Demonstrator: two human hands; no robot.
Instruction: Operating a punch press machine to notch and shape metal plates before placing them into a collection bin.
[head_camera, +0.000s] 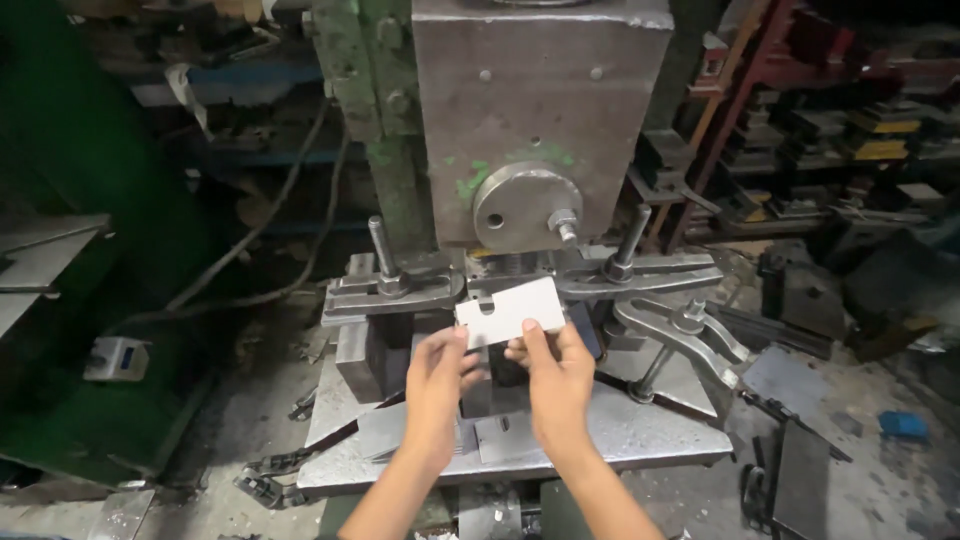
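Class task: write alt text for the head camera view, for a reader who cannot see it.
Two bare hands, the left hand and the right hand, hold a small pale metal plate in front of a heavy grey press. Below them lies the machine's steel bed, with clamps bolted on either side.

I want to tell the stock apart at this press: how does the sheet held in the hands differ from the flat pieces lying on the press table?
The held plate is pale, clean and bright; the flat pieces on the press table look grey and dull. The held plate is raised and tilted, pinched by the left hand and right hand; the flat pieces lie untouched. Both are thin, flat metal.
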